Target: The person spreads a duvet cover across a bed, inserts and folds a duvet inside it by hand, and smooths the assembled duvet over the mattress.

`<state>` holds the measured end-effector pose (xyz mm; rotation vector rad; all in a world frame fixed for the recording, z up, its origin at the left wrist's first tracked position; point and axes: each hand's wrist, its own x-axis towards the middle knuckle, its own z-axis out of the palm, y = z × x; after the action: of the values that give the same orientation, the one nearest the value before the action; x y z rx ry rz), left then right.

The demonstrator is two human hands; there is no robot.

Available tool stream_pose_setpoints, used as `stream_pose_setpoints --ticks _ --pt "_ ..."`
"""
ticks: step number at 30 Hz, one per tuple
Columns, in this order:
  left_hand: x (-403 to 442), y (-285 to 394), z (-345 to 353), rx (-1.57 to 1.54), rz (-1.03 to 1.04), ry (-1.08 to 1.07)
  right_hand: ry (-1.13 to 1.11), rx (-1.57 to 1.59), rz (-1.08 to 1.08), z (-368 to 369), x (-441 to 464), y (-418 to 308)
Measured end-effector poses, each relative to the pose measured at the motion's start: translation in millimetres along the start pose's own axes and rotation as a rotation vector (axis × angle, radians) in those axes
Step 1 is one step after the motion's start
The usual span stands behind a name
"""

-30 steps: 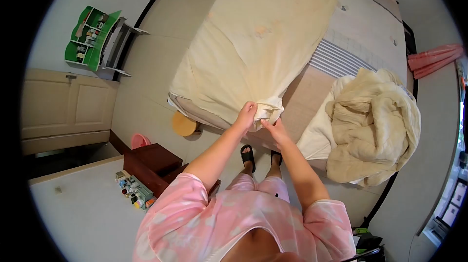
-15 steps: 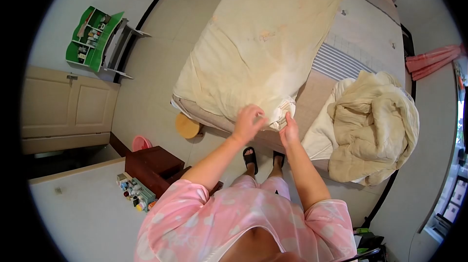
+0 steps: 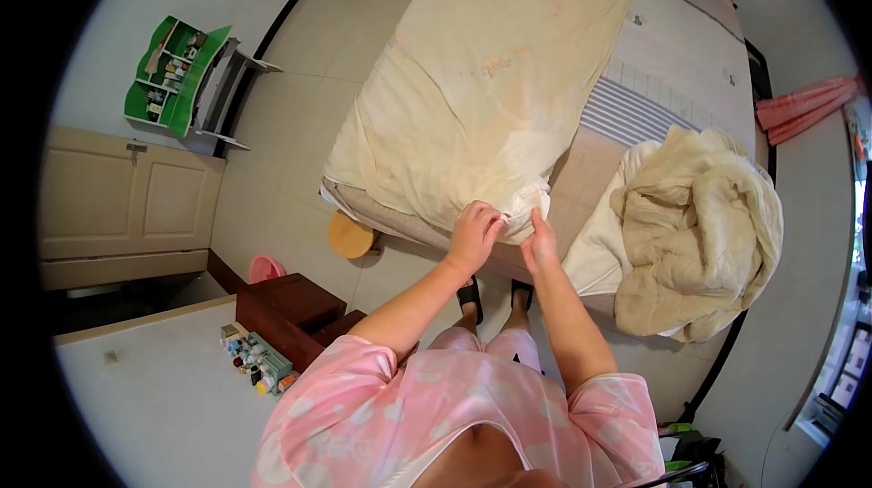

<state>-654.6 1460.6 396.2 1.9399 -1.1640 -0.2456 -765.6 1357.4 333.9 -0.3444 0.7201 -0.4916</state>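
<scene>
A cream-coloured cover (image 3: 481, 79) lies spread over the left part of the bed, its near corner bunched up and showing white fabric. My right hand (image 3: 540, 241) grips the right side of this bunched corner, thumb on top. On the corner's left side my left hand (image 3: 476, 232) pinches the fabric between closed fingers. Both hands are at the bed's near edge, a short gap apart. To their right, a crumpled beige quilt (image 3: 699, 234) lies heaped on the bed.
A round wooden stool (image 3: 350, 234) stands by the bed's near left corner. Dark red furniture (image 3: 289, 304) is at the lower left, near a pink basin (image 3: 266, 268). A green shelf (image 3: 173, 74) hangs at the upper left. Striped fabric (image 3: 633, 113) lies on the bed.
My left hand let go of the corner, lifted off it, and now grips it again. My right hand moved slightly right with the fabric still held.
</scene>
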Motion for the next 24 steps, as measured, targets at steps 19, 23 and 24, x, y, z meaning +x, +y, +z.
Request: stream_pose_setpoints --ticks 19,23,24 --pt "-68 -20 36 0.094 0.023 -0.36 0.525 -0.882 -0.1 -135 -106 -43" --pt "-69 -78 16 0.497 -0.206 -0.378 0.456 -0.825 -0.04 -132 -134 -67" --pt "-71 -105 21 0.534 -0.347 -0.223 0.451 -0.809 -0.028 -114 -144 -75"
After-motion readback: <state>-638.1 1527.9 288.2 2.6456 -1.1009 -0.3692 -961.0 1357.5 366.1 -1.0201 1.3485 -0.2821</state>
